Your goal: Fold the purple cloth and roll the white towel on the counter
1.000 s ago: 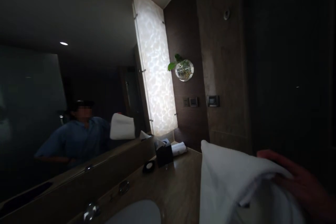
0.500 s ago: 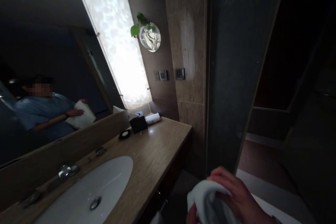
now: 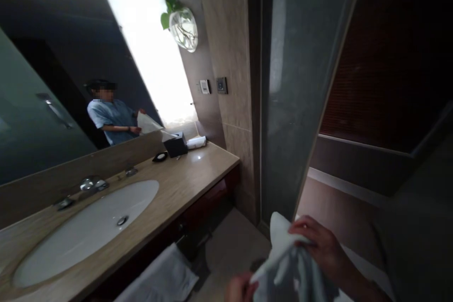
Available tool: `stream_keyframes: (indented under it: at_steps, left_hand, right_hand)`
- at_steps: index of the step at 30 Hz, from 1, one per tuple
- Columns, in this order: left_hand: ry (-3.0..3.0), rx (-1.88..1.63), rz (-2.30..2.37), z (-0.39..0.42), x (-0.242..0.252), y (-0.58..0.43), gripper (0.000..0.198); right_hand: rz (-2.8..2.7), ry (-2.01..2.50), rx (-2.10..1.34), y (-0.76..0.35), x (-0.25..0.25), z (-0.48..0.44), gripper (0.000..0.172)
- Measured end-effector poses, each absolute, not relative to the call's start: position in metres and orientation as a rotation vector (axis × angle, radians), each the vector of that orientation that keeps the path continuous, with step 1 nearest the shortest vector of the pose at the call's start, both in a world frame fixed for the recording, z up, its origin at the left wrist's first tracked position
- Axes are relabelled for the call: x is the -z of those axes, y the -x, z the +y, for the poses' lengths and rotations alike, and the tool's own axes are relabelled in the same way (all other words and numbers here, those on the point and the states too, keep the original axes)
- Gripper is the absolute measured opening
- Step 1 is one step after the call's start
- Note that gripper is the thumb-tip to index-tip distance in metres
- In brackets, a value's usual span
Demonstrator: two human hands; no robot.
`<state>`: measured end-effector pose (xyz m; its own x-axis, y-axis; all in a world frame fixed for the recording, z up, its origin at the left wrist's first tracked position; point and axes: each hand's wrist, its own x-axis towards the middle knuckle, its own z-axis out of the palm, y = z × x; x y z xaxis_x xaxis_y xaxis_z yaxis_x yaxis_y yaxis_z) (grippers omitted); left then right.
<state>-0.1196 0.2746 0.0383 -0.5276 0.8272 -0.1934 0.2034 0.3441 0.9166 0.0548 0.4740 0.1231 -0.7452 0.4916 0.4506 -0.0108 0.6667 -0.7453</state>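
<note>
Right hand [image 3: 318, 250] fingers gripping towel [image 3: 286, 264] low beside counter [image 3: 184, 184] | left hand [image 3: 239, 289] pinching its lower edge (partly cropped) | risk: loose folds slipping, dragging on floor [image 3: 230, 245].

Head camera, tilted, looking down, hands near
</note>
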Motion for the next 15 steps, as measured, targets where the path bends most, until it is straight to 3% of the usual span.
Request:
stream_keyframes:
  at_steps: [6,9,15]
  left_hand:
    - [-1.190,-1.253,2.425,0.328,-0.094,0.180,0.050]
    - [-1.205,-1.465,2.263,0.344,-0.135,0.180,0.041]
    - [-0.977,-1.683,1.725,0.351,-0.189,0.128,0.035]
  right_hand:
    - [-2.213,0.737,-0.858,-0.090,-0.119,0.545,0.023]
    - [-2.109,0.784,-0.946,-0.099,-0.107,0.556,0.027]
    - [-1.905,0.784,-0.746,-0.086,-0.119,0.510,0.029]
